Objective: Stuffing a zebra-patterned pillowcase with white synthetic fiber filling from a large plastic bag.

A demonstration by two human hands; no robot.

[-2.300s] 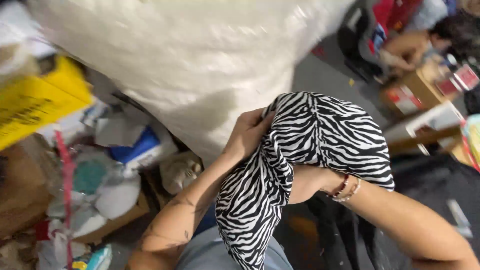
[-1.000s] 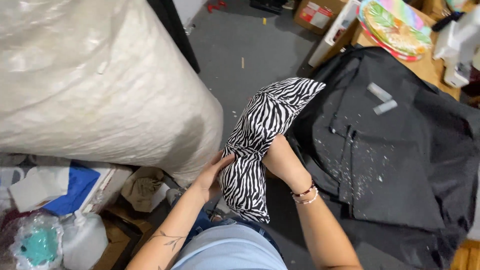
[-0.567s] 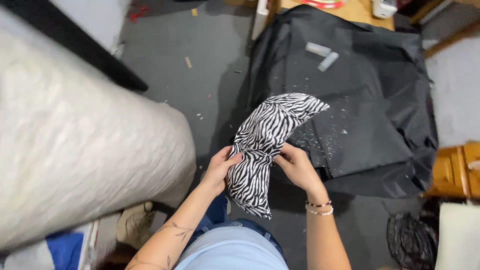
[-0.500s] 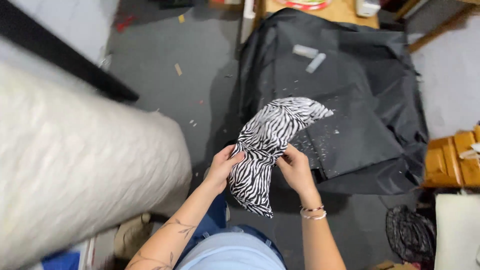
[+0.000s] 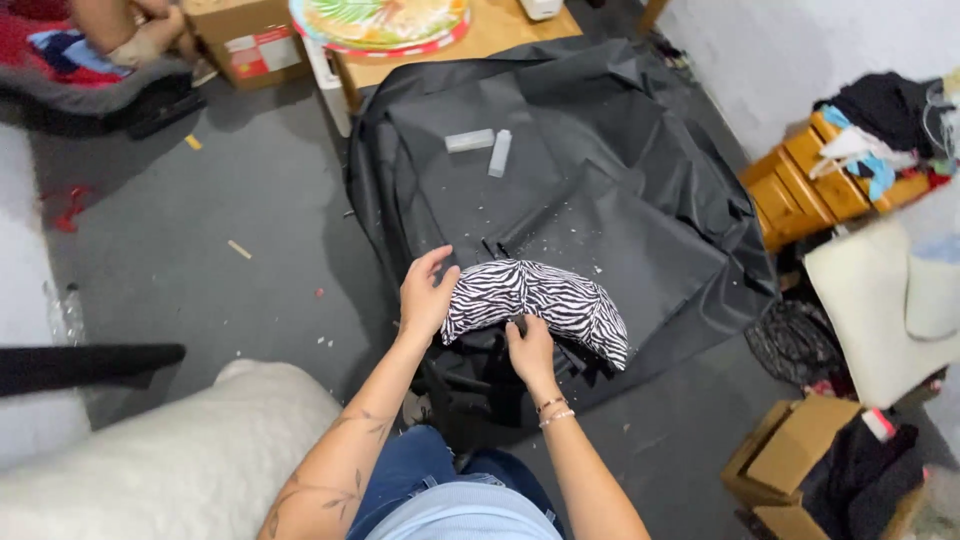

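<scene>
**Zebra-print pillow held over black sheet**

The person holds a zebra-print pillow with both hands above the near edge of a black sheet spread on the grey floor. The left hand cups the pillow's left end, thumb and fingers curled around the fabric. The right hand grips the lower edge near the middle, fingers clenched on the cloth, with bracelets at the wrist. The pillow lies roughly level, its right end drooping slightly toward the sheet.

Farther up the sheet, near its far edge, lie two small pale containers, just beside each other, with pale specks scattered between them and the pillow. Beyond the far edge stands a wooden table bearing a colourful round tray. A large white stuffed bag sits at the person's left knee. Right of the sheet are a small wooden drawer unit piled with cloth and open cardboard boxes. Another person sits at the far left corner.
</scene>
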